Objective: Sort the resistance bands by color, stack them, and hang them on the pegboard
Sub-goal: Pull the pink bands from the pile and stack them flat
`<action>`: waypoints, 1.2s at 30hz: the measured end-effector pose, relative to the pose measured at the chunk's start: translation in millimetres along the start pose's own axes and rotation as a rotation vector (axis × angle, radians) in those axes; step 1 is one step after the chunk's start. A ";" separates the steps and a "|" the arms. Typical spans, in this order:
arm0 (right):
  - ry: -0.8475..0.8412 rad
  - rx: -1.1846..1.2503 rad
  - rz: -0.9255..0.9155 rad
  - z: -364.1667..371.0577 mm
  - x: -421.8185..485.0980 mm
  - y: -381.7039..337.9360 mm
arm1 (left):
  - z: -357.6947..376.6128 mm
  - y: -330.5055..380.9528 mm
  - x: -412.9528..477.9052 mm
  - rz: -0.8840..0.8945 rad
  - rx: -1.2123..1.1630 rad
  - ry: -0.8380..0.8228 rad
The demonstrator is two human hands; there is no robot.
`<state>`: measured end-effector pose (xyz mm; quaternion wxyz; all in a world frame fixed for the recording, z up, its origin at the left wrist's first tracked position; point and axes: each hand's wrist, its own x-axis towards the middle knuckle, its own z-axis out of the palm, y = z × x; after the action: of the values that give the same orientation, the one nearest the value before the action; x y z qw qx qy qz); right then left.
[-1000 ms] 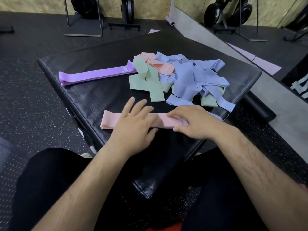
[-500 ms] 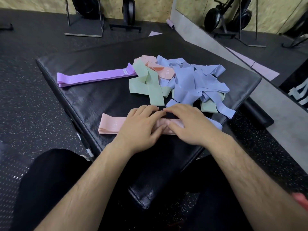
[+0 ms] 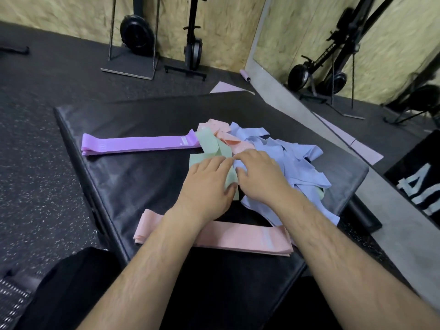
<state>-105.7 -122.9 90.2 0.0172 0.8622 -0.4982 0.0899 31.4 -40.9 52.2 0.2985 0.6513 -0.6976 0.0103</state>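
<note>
Head view: my left hand (image 3: 207, 184) lies flat on green band (image 3: 209, 141) at near edge of mixed pile, fingers fairly straight, pressing, gripping nothing. My right hand (image 3: 259, 177) just beside it, fingers curled onto blue bands (image 3: 300, 163); can't tell if they pinch anything. Loose pink bands (image 3: 235, 141) at pile's far side. Stacked pink bands (image 3: 238, 236) lie flat under my forearms, near black mat (image 3: 142, 182) edge. Purple band (image 3: 138, 142) flat, far left, its end touching pile.

On the mat (image 3: 142, 186): flat stack (image 3: 238, 236) nearest, tangled pile (image 3: 297, 158) behind, lone band (image 3: 133, 144) left.
</note>
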 end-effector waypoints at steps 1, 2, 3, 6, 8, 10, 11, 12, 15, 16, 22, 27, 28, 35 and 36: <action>-0.012 -0.049 0.002 3.0 11.1 0.6 | 1.2 0.1 0.9 0.002 -0.009 0.000; -0.038 -0.096 0.007 6.0 21.2 1.3 | 2.8 -0.5 1.2 0.010 -0.019 -0.005; -0.076 -0.136 0.022 8.6 30.5 2.7 | 3.6 -1.7 1.4 0.018 -0.028 -0.014; -0.188 -0.186 0.124 13.3 46.9 7.4 | 3.6 -9.0 2.0 0.008 -0.046 -0.024; -0.186 -0.200 0.159 17.5 47.9 9.8 | 3.2 -12.6 1.9 -0.006 -0.041 -0.029; -0.173 -0.199 0.179 21.2 46.2 10.3 | 4.0 -14.1 1.9 -0.012 -0.043 -0.032; -0.178 -0.205 0.186 22.4 45.1 10.9 | 4.6 -14.3 2.1 -0.013 -0.046 -0.038; -0.192 -0.224 0.184 22.8 44.4 11.5 | 5.3 -14.5 1.7 -0.013 -0.048 -0.048; -0.225 -0.265 0.164 21.7 44.1 13.6 | 6.7 -14.8 -0.7 -0.014 -0.048 -0.072; -0.225 -0.253 0.167 21.3 43.5 13.6 | 6.8 -14.9 -1.0 -0.014 -0.052 -0.077; -0.156 -0.167 0.183 12.3 34.8 10.9 | 6.8 -18.5 -3.0 -0.024 -0.061 -0.087; -0.089 -0.129 0.178 16.9 33.3 14.6 | 6.4 -23.6 -4.8 -0.035 -0.075 -0.071; -0.058 -0.129 0.153 18.1 32.8 14.7 | 5.9 -24.0 -4.6 -0.036 -0.083 -0.063; 0.098 0.322 0.045 -2.6 -2.7 5.2 | -2.0 -16.4 -2.1 -0.039 -0.245 0.013; 0.088 0.412 0.054 -7.9 -12.0 1.2 | -3.6 -12.3 -2.7 -0.053 -0.304 0.024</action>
<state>-113.6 -112.3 95.9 -0.1402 0.8292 -0.4908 0.2279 44.1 -38.9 49.4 0.4023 0.6167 -0.6698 -0.0955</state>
